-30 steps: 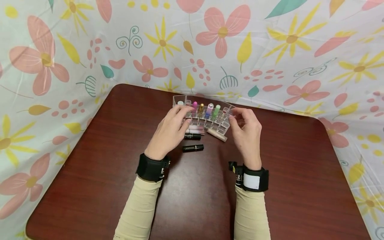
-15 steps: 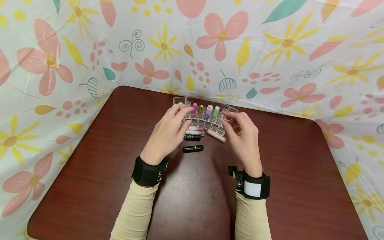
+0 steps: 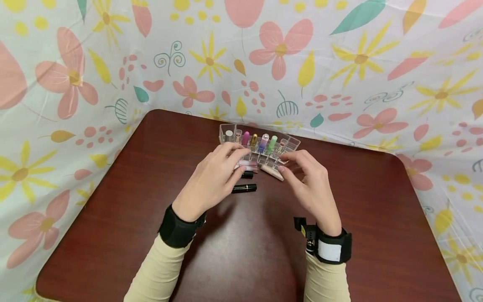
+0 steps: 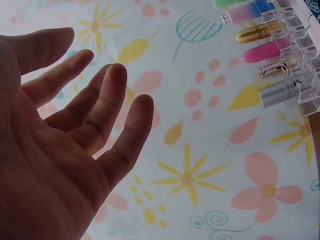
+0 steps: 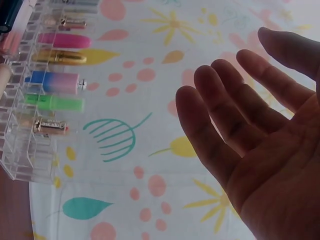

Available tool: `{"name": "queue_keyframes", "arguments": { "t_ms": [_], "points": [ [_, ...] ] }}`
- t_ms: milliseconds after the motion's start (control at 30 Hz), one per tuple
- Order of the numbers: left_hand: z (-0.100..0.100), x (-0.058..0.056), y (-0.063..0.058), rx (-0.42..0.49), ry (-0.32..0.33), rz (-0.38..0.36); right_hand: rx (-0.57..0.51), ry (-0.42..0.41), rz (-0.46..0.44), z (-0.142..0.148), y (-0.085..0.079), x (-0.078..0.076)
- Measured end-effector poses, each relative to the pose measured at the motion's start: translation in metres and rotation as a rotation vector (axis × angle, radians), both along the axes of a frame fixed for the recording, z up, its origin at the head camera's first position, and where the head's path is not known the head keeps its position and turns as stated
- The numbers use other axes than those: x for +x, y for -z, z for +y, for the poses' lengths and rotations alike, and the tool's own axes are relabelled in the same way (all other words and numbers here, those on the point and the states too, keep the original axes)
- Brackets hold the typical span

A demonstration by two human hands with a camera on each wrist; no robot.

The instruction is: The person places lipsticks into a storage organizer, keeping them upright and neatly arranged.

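Observation:
A clear plastic lipstick organizer (image 3: 292, 144) stands near the table's back edge. Its back row carries a silver tube (image 4: 285, 91), a pink lipstick (image 5: 65, 40), a gold lipstick (image 5: 60, 57), a blue-and-lilac tube (image 5: 60, 82), a green tube (image 5: 60, 102) and small clear-capped ones. My left hand (image 3: 209, 178) hovers before its left end, fingers relaxed and holding nothing. Before the right end is my right hand (image 3: 311, 184), loosely bent and likewise holding nothing; both wrist views show each hand apart from the organizer.
A beige tube (image 3: 272, 172) and pale pink tubes (image 3: 249, 164) lie along the organizer's front. Closer in lie two black tubes, the nearer black tube (image 3: 245, 188) partly behind my left fingers. A flowered cloth (image 3: 211, 90) hangs behind the brown table (image 3: 241, 260).
Both hands have drawn back toward me from the organizer, the right one first moving inward from its right end. The silver tube at the left end has come into sight.

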State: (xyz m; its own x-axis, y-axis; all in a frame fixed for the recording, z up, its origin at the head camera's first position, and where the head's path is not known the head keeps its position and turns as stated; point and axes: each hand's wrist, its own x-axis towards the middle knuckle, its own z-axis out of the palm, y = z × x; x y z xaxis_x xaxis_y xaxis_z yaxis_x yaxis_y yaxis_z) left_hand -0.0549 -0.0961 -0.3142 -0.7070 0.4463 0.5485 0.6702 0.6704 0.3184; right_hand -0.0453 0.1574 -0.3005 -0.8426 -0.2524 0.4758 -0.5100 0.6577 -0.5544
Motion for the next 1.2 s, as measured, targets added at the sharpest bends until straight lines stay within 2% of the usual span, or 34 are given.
{"name": "queue_keyframes", "arguments": {
  "t_ms": [133,200,300,433,533,633,700,767,833,933,1033,1133,1200],
  "points": [
    [0.004,0.011,0.0,-0.082,0.038,0.054,-0.009,-0.005,0.015,-0.001,0.0,-0.002],
    [0.009,0.02,0.002,-0.137,0.091,0.073,-0.022,-0.008,0.012,-0.001,0.0,-0.002],
    [0.022,0.044,0.011,-0.281,0.233,0.068,-0.038,-0.007,-0.002,-0.001,0.001,-0.002],
    [0.038,0.086,0.033,-0.515,0.48,0.026,-0.051,-0.016,-0.005,-0.001,0.002,-0.004],
    [0.048,0.112,0.049,-0.623,0.638,-0.015,-0.047,-0.022,-0.004,-0.003,0.002,-0.004],
    [0.055,0.129,0.061,-0.677,0.74,-0.058,-0.032,-0.04,-0.008,-0.005,0.0,-0.002],
    [0.057,0.133,0.065,-0.688,0.772,-0.097,-0.012,-0.079,-0.017,-0.007,-0.001,0.002],
    [0.055,0.131,0.065,-0.684,0.761,-0.117,0.02,-0.147,-0.038,-0.008,0.0,0.009],
    [0.049,0.125,0.062,-0.667,0.713,-0.131,0.088,-0.213,-0.05,-0.007,0.001,0.018],
    [0.034,0.114,0.05,-0.653,0.581,-0.131,0.231,-0.257,-0.035,-0.004,0.004,0.036],
    [0.018,0.106,0.036,-0.645,0.467,-0.144,0.365,-0.245,0.003,0.001,0.005,0.057],
    [0.007,0.104,0.026,-0.634,0.42,-0.169,0.437,-0.268,0.008,0.004,0.007,0.077],
    [0.003,0.107,0.026,-0.625,0.412,-0.19,0.465,-0.306,0.0,0.004,0.01,0.089]
  ]
}}
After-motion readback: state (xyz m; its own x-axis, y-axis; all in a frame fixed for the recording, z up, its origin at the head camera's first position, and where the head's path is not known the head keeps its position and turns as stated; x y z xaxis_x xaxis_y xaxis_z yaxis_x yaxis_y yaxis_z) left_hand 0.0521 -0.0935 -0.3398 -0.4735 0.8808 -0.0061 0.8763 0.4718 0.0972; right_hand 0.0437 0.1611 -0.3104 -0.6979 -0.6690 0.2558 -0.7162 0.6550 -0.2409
